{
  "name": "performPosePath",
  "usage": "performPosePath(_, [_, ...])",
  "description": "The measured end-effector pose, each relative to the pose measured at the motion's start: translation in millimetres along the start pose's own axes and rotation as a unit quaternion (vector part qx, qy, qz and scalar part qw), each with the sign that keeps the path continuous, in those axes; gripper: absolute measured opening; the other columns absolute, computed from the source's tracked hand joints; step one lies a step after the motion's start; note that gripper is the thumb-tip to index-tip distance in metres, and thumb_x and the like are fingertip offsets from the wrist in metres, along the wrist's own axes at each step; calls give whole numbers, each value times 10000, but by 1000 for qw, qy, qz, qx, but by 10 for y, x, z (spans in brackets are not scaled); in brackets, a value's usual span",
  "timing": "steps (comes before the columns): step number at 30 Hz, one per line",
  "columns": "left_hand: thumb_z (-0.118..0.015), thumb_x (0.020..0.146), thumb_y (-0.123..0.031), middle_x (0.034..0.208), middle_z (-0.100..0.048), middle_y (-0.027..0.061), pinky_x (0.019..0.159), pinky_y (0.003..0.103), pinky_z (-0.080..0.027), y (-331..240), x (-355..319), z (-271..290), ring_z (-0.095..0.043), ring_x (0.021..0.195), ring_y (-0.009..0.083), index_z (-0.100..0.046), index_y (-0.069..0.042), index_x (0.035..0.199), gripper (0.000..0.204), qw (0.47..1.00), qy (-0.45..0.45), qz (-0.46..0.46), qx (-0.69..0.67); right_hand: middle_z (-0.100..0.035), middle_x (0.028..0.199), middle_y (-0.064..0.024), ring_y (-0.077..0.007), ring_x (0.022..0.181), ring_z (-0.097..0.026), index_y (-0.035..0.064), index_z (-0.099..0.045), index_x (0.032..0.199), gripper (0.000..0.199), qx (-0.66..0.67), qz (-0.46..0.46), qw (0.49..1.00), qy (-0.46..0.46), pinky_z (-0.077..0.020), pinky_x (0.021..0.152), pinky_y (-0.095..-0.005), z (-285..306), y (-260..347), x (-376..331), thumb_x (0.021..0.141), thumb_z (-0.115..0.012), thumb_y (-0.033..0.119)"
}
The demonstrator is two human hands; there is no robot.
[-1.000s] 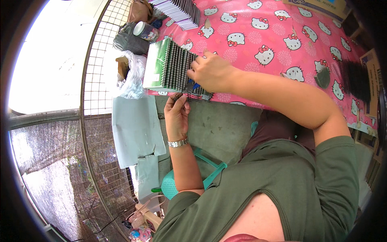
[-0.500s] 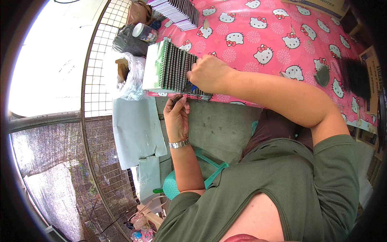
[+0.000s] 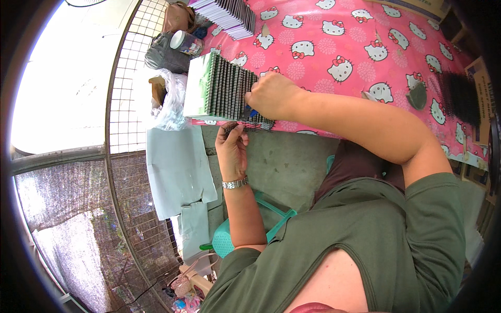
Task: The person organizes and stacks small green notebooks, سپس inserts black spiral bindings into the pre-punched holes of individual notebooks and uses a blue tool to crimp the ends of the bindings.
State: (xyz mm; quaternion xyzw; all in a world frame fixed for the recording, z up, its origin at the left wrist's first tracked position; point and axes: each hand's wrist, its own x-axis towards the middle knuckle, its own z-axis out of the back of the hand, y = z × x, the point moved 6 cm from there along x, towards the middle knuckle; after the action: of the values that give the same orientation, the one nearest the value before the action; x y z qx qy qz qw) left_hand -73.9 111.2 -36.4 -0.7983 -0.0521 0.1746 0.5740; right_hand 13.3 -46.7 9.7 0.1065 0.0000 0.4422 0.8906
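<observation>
At the near edge of the pink tablecloth (image 3: 334, 47), we see the right hand (image 3: 271, 94) pinching the dark-ribbed stack (image 3: 224, 91), while the left hand (image 3: 233, 146) below that edge pinches a small dark piece. We judge the overhanging stack could tip off.

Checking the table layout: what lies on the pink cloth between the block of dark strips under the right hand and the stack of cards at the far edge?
In the head view, only bare pink tablecloth separates the block of dark strips under the right hand from the stack of cards.
</observation>
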Motion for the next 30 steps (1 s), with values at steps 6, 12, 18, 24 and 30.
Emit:
performPosePath(6, [-671,867,38,834,-638,56,549,256,-452,15,-42,-68,-582,626,137,-594,-17,980,147,998,-42,17,-32,-686,786,-94,-262,796,-683,79,-678,833,131,-73,49,955,-284,-510,760,-390,82,-128,-244,826,-572,156])
performPosePath(12, [-681,867,25,839,-643,52,548,249,-448,104,26,-21,-584,631,131,-600,-17,996,158,999,-27,12,46,-679,842,-81,-246,884,-673,81,-678,859,145,3,-11,1000,1,-508,809,-403,-81,-49,-48,842,-573,179])
performPosePath(18, [-682,865,28,829,-639,50,534,250,-436,107,8,26,-580,614,137,-599,-15,995,160,998,-49,29,-9,-683,777,-77,-264,753,-686,72,-680,833,133,-57,47,966,-248,-530,718,-388,-37,-131,-224,822,-582,161])
performPosePath(24, [-662,885,6,839,-648,62,534,262,-447,128,44,16,-590,623,149,-600,-7,1006,137,998,-28,8,49,-677,875,-92,-258,890,-669,70,-674,902,161,3,-1,1000,20,-512,827,-418,-164,-50,-35,851,-559,170])
performPosePath(30, [-675,871,17,833,-644,69,541,264,-446,156,42,102,-588,627,144,-585,-9,1010,168,998,-51,20,-19,-684,787,-69,-258,772,-685,71,-679,850,155,-45,33,978,-202,-525,708,-388,-105,-140,-177,840,-564,175])
